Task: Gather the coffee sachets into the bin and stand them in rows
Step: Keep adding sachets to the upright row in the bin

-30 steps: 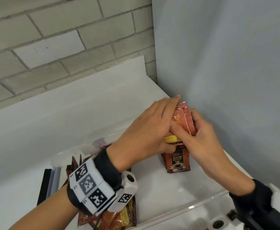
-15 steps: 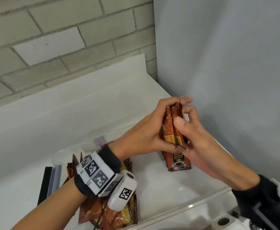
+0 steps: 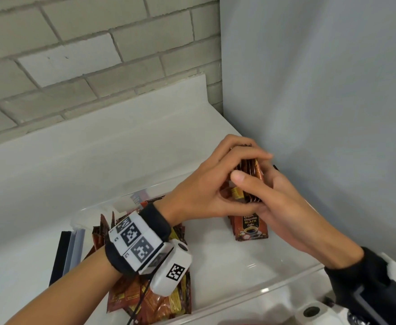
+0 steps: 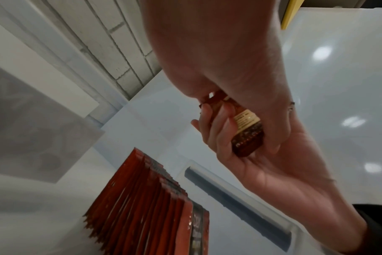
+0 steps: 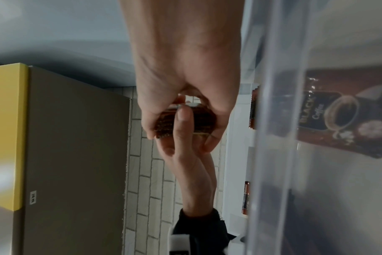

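Both hands hold one bundle of red-brown coffee sachets edge-up, above the far right corner of the clear bin. My left hand curls over the bundle's top and left side. My right hand cups it from the right, thumb across the front. Just below the bundle stands a row of sachets, the front one reading "BLACK Coffee". Loose sachets lie heaped in the bin's near left part, under my left wrist. The left wrist view shows the bundle and the standing row.
A grey panel wall rises right beside the bin and a brick wall runs behind the white counter. Black and grey flat slabs lie left of the bin. A white round-holed object sits at the near right.
The bundle has turned from face-on to edge-on and been squeezed together. My left fingers have curled over its top and my right thumb has come across its front.
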`<state>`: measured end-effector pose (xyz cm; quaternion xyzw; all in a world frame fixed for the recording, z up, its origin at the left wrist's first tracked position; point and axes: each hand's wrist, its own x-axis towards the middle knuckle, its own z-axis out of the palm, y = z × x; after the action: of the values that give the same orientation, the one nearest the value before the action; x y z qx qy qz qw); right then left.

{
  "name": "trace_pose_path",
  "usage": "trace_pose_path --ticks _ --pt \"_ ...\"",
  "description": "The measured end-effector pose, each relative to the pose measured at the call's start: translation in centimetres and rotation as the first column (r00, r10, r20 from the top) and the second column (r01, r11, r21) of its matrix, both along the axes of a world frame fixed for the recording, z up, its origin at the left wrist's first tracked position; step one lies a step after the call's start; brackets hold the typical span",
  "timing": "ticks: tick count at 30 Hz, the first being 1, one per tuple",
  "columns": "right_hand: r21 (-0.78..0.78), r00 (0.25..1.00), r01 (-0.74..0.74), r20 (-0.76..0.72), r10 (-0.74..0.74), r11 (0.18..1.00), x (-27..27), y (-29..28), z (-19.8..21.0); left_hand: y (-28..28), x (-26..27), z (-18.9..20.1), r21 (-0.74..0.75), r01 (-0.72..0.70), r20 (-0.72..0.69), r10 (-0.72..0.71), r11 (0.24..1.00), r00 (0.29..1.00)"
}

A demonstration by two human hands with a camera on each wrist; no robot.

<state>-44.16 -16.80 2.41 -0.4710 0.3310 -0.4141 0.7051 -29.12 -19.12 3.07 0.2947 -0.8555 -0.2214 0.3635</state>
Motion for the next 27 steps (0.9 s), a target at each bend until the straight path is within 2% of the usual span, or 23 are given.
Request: trace_pose_path --ticks 6,11,15,20,27 --pt "0.004 0.999 -0.026 -0.022 0.026 1.0 -0.29 0.02 -0.13 0.1 -0.12 -0.03 0.029 0.043 0.014 -0.043 0.999 0.999" --pt "-0.091 0.996 -0.049 -0.082 0.041 0.995 0.02 0.09 0.0 0.22 -0.04 0.24 0.019 0.029 0.059 -0.03 0.999 0.998" --pt "-0.068 0.991 -0.089 -0.109 0.081 0.994 -0.23 0.2 -0.08 0.27 0.13 0.46 0.018 0.034 0.095 -0.035 0.999 0.995" --pt "0.008 0.991 -0.114 -0.063 0.114 0.993 -0.48 -0.01 -0.12 0.34 0.08 0.63 0.0 0.043 0.199 -0.042 0.999 0.979" --pt "0.089 0.999 -0.044 0.01 0.043 0.995 -0.7 -0.28 -0.28 0.2 0.57 0.49 0.209 0.097 0.102 -0.12 0.973 0.988"
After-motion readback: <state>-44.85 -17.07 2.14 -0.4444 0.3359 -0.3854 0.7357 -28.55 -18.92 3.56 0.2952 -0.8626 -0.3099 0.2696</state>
